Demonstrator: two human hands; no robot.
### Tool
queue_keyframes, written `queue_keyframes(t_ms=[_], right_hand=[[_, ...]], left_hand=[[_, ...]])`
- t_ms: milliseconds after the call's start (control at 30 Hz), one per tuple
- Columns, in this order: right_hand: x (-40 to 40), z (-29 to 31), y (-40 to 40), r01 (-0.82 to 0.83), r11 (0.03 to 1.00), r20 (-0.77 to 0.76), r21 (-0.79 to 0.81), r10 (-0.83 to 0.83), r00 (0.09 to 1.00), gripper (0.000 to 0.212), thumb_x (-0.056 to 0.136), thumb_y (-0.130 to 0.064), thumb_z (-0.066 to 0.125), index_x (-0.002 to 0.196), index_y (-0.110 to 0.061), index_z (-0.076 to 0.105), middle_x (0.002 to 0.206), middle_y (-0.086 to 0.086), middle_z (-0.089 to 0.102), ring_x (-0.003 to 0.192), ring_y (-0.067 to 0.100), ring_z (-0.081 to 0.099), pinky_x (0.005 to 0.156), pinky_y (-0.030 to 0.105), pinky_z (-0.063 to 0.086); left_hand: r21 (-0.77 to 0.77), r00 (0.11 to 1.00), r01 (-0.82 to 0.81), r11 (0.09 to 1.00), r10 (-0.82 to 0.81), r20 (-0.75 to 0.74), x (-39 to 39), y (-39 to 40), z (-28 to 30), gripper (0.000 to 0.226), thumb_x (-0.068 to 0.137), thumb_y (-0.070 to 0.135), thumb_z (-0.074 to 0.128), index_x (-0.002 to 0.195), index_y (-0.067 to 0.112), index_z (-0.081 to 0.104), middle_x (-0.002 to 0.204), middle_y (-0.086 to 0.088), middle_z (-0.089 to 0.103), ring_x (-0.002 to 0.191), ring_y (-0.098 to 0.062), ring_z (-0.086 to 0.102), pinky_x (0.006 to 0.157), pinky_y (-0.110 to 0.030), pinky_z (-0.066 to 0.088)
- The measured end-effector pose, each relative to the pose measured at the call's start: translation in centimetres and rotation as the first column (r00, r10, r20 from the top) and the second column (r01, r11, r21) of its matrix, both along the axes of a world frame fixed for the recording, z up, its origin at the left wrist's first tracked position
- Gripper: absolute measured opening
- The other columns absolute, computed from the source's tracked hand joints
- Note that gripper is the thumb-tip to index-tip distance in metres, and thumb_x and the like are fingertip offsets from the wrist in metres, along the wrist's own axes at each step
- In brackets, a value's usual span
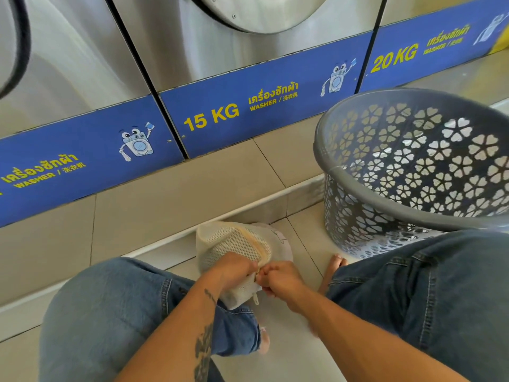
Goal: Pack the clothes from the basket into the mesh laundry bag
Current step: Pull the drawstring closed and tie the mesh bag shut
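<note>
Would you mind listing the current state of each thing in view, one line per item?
Mesh laundry bag: stuffed, on the floor, gripped at its zipper by both hands.
Basket: upright on the floor, no clothes visible in the part shown.
Left hand: grips the bag beside the zipper.
Right hand: pinches at the zipper end.
15 KG washer door: appears closed.

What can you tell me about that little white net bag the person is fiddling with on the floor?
The mesh laundry bag is cream-white with fine netting and a yellowish zipper band curving over its top. It looks stuffed and rounded, with pale cloth bulging at its far side. It lies on the tiled floor between the person's knees, leaning on the left leg. The left hand grips its near edge while the right hand pinches at the zipper end.
</note>
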State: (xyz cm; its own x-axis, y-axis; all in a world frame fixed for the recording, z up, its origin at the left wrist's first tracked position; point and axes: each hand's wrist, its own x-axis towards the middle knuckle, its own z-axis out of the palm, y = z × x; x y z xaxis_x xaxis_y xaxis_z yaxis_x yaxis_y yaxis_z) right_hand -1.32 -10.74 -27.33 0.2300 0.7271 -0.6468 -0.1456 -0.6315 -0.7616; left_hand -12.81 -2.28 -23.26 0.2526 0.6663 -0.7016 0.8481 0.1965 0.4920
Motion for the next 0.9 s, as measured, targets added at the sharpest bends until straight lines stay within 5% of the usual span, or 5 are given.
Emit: queue_keyframes(t_ms=[100, 233, 433, 733, 900], right_hand=[[-0.3, -0.3, 0.1, -0.007, 1.0, 0.048, 0.025, 0.006, 0.999, 0.026, 0.081, 0.001, 0.07, 0.062, -0.017, 0.07, 0.062, -0.003, 0.064, 0.063, 0.011, 0.057, 0.061, 0.025, 0.048], [-0.3, -0.7, 0.0, 0.097, 0.995, -0.052, 0.002, -0.097, 0.994, 0.025, 0.081, 0.005, 0.064, 0.066, -0.013, 0.072, 0.058, -0.001, 0.062, 0.059, 0.013, 0.054, 0.05, 0.022, 0.045], [-0.2, -0.9, 0.0, 0.24, 0.968, -0.217, -0.079, -0.251, 0.943, 0.016, 0.084, -0.001, 0.067, 0.072, -0.01, 0.072, 0.064, 0.007, 0.061, 0.058, 0.017, 0.052, 0.056, 0.031, 0.042], [-0.4, -1.3, 0.0, 0.183, 0.98, -0.115, -0.074, -0.191, 0.975, 0.017, 0.083, -0.002, 0.07, 0.071, -0.014, 0.068, 0.065, 0.002, 0.065, 0.056, 0.014, 0.055, 0.053, 0.028, 0.046], [-0.4, -1.2, -0.1, 0.108, 0.986, -0.162, -0.127, -0.128, 0.978, 0.024, 0.08, 0.005, 0.067, 0.068, -0.015, 0.065, 0.069, 0.008, 0.065, 0.062, 0.02, 0.059, 0.065, 0.036, 0.052]], left_hand=[[0.035, 0.998, 0.055, 0.998, -0.057, 0.041, -0.1, 0.1, -0.1, 0.023, 0.089, 0.021, 0.057, 0.095, 0.007, 0.073, 0.093, -0.011, 0.067, 0.084, -0.021, 0.059, 0.076, -0.034, 0.047], [0.011, 0.995, 0.042, 0.999, -0.043, 0.095, -0.2, 0.2, -0.4, 0.027, 0.088, 0.023, 0.055, 0.062, 0.018, 0.061, 0.067, 0.002, 0.058, 0.068, -0.016, 0.051, 0.065, -0.03, 0.039], [0.065, 0.976, 0.193, 0.979, -0.198, 0.085, -0.1, 0.4, -0.5, 0.02, 0.087, 0.027, 0.059, 0.102, 0.029, 0.073, 0.101, 0.009, 0.068, 0.096, -0.012, 0.058, 0.077, -0.027, 0.041], [-0.014, 0.989, 0.002, 1.0, 0.0, 0.148, 0.0, 0.1, -0.7, 0.029, 0.084, 0.008, 0.057, 0.082, 0.032, 0.073, 0.094, 0.006, 0.071, 0.09, -0.012, 0.061, 0.068, -0.024, 0.046], [-0.095, 0.977, -0.151, 0.984, 0.163, 0.141, 0.2, -0.3, -0.4, 0.023, 0.082, 0.03, 0.065, 0.097, 0.015, 0.073, 0.097, -0.007, 0.073, 0.092, -0.026, 0.065, 0.089, -0.042, 0.053]])
